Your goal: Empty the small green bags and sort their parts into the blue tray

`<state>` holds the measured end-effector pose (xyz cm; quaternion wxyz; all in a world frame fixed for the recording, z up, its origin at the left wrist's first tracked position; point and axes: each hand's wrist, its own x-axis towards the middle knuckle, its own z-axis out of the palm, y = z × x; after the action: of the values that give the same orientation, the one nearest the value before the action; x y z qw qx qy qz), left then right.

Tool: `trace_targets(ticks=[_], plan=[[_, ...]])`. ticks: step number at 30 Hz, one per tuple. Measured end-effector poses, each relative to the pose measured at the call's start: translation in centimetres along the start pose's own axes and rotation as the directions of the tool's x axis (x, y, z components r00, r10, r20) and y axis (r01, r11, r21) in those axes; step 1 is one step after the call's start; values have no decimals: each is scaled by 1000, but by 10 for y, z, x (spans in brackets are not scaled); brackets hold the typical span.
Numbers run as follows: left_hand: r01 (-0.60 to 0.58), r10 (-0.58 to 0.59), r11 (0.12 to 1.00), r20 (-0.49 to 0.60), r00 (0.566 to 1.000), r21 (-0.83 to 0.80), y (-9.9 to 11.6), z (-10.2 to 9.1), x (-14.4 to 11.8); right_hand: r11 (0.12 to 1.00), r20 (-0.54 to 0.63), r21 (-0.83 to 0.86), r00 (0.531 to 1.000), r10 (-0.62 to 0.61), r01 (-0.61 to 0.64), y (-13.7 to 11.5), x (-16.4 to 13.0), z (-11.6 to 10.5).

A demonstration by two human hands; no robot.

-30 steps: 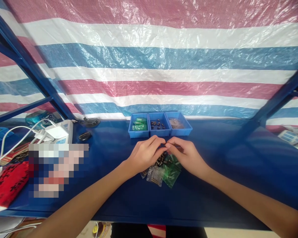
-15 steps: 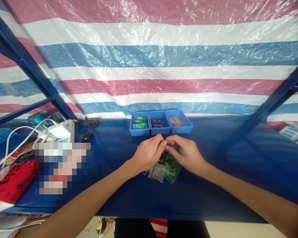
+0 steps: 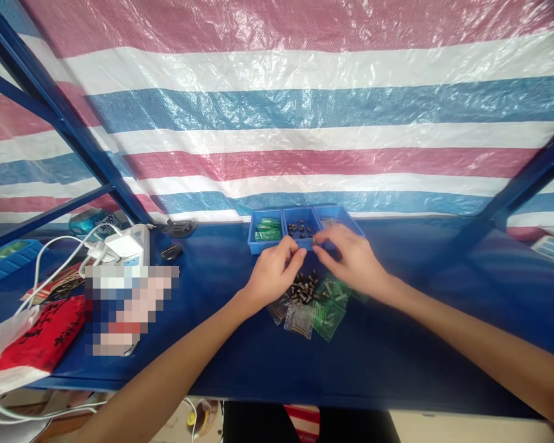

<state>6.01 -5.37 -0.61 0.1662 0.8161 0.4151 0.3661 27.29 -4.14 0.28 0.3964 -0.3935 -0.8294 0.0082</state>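
Apart come our left hand (image 3: 272,274) and right hand (image 3: 353,261), fingertips together half a second ago, and more of the dark metal parts (image 3: 303,289) lie bared to us. Nearest, we've got a clear bag (image 3: 300,319) of slim brass-coloured pieces, a green bag (image 3: 330,311) just to its right and a second clear bag (image 3: 277,311) to its left; right behind, that loose heap sits on the blue table (image 3: 397,363). On the left, our thumb and forefinger are drawn close, and we can't tell whether they hold anything. On the right, we're pinching a small dark piece (image 3: 314,242) by the middle bin (image 3: 300,213). Beyond, three blue bins in a row: green packets (image 3: 268,229) in the left bin (image 3: 263,248), scattered dark parts in the middle, clear packets (image 3: 331,221) in the right bin (image 3: 354,227), partly behind our fingers. Striped sheeting (image 3: 305,163) hangs at the back.
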Motion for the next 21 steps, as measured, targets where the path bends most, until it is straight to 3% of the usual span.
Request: trace_targets(ticks=[5, 8, 12, 16, 21], plan=[[11, -8, 983, -16, 1000, 185, -15, -7, 5, 977, 14, -202, 997, 70, -66, 24, 30, 9], [-40, 24, 948, 56, 998, 315, -15, -7, 3, 980, 45, -199, 999, -7, 16, 17, 10, 6], [-122, 58, 887, 153, 986, 445, -12, -7, 2, 989, 179, -119, 982, -65, 87, -1, -32, 3], [-138, 54, 893, 201, 978, 430, -15, -14, 6, 994, 272, -58, 960, -71, 90, -10, -48, 9], [-134, 56, 956, 288, 956, 260, -23, -24, 9, 997, 298, -19, 952, -66, 75, -14, -49, 12]])
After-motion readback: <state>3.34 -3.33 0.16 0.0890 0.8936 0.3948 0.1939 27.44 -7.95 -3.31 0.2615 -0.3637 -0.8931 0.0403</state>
